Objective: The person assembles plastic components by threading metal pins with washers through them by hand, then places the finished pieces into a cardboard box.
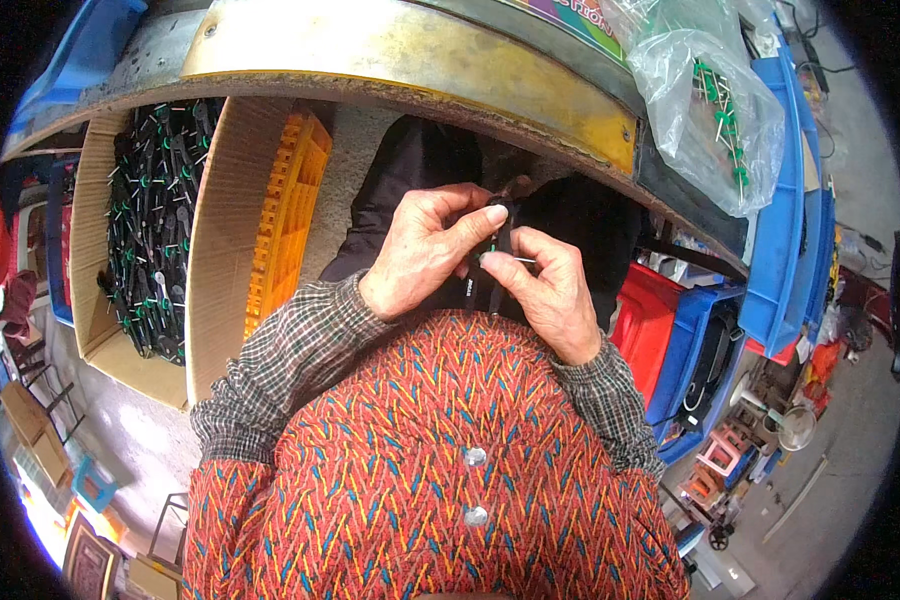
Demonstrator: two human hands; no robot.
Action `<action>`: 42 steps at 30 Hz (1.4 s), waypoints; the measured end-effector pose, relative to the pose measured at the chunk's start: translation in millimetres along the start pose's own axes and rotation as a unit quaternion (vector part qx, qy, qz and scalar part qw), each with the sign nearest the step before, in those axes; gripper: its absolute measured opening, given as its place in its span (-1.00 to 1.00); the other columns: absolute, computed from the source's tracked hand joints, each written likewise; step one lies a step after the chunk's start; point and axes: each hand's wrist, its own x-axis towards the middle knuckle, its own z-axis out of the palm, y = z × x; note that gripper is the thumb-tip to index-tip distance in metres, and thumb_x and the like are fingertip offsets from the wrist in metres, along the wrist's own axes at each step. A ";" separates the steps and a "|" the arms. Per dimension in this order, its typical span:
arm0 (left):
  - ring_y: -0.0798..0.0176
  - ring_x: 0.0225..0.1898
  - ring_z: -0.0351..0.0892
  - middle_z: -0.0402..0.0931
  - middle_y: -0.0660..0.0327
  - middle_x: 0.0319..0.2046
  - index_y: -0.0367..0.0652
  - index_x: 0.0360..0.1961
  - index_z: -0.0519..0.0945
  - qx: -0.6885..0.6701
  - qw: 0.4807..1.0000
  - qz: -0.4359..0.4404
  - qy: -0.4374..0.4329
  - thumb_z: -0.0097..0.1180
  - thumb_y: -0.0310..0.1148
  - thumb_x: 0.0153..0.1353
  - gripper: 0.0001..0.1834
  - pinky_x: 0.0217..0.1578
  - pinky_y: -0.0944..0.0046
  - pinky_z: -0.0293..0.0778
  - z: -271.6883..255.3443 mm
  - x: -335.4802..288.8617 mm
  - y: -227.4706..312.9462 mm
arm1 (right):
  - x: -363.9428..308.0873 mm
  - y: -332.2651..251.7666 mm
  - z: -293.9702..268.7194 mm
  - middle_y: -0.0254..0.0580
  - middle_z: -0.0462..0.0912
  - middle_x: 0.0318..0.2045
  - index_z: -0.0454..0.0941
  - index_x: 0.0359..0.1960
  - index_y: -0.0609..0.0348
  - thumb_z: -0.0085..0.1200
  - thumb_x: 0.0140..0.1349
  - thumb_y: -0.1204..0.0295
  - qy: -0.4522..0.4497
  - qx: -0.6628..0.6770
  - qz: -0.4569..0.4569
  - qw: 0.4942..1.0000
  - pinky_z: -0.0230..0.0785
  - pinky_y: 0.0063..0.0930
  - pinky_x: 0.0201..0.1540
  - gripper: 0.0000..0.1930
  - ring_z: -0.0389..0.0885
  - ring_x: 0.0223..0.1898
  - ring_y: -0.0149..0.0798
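Head view: left hand [435, 238] grip pinched a black part [504, 238] lying between both grips; right hand [550, 285] grip, just beside, seemingly pinched a thin green-and-white pin [524, 260]. Judged risk: weak thumb pressure could have dropped it below, onto dark trousers [400, 175].
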 end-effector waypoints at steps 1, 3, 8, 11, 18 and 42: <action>0.59 -0.60 0.35 0.49 0.38 -0.56 -0.31 -0.20 0.59 -0.010 1.000 0.002 -0.004 0.14 -0.32 0.27 -0.77 -0.63 0.53 0.31 0.1 0.3 -1.6 | -0.2 -0.7 1.5 -0.36 0.46 -0.62 0.52 -0.41 0.32 0.19 0.18 0.35 0.000 0.000 0.000 1.000 0.20 -0.55 -0.51 -0.76 0.32 -0.52 -0.58; 0.59 -0.60 0.35 0.49 0.38 -0.56 -0.31 -0.20 0.59 -0.020 1.000 0.004 -0.008 0.14 -0.32 0.27 -0.77 -0.63 0.53 0.31 0.5 0.3 -1.9 | -0.7 -2.9 4.8 -0.36 0.46 -0.63 0.53 -0.43 0.31 0.18 0.20 0.34 0.026 0.024 -0.007 0.999 0.19 -0.54 -0.51 -0.76 0.30 -0.53 -0.57; 0.59 -0.59 0.35 0.48 0.38 -0.56 -0.32 -0.20 0.59 -0.011 1.000 -0.003 0.010 0.13 -0.32 0.28 -0.76 -0.63 0.52 0.30 0.4 -1.3 1.1 | 0.2 -7.5 -0.3 -0.41 0.47 -0.60 0.51 -0.45 0.29 0.19 0.18 0.39 0.008 -0.001 0.007 1.000 0.20 -0.57 -0.51 -0.80 0.30 -0.53 -0.59; 0.59 -0.59 0.35 0.48 0.38 -0.56 -0.32 -0.21 0.59 -0.005 1.000 0.004 0.010 0.13 -0.31 0.28 -0.76 -0.63 0.52 0.31 0.7 -0.5 0.2 | 0.2 -4.5 -0.7 -0.42 0.49 -0.57 0.52 -0.43 0.28 0.20 0.17 0.41 -0.007 -0.035 0.002 0.999 0.21 -0.59 -0.50 -0.82 0.32 -0.52 -0.60; 0.59 -0.60 0.36 0.49 0.37 -0.56 -0.31 -0.21 0.59 -0.007 1.000 0.006 0.005 0.13 -0.31 0.28 -0.76 -0.63 0.52 0.32 -0.2 -0.4 -2.2 | 0.1 -5.6 8.8 -0.39 0.46 -0.61 0.53 -0.43 0.31 0.18 0.21 0.35 0.032 0.053 0.001 0.998 0.23 -0.60 -0.48 -0.77 0.33 -0.52 -0.59; 0.55 -0.61 0.39 0.52 0.32 -0.52 -0.34 -0.21 0.58 -0.014 1.000 0.015 0.009 0.13 -0.31 0.28 -0.75 -0.63 0.50 0.36 0.9 0.4 -4.3 | -3.1 -2.4 3.4 -0.36 0.57 -0.46 0.53 -0.31 0.31 0.17 0.16 0.54 0.009 0.033 0.006 0.999 0.36 -0.64 -0.36 -0.88 0.50 -0.39 -0.58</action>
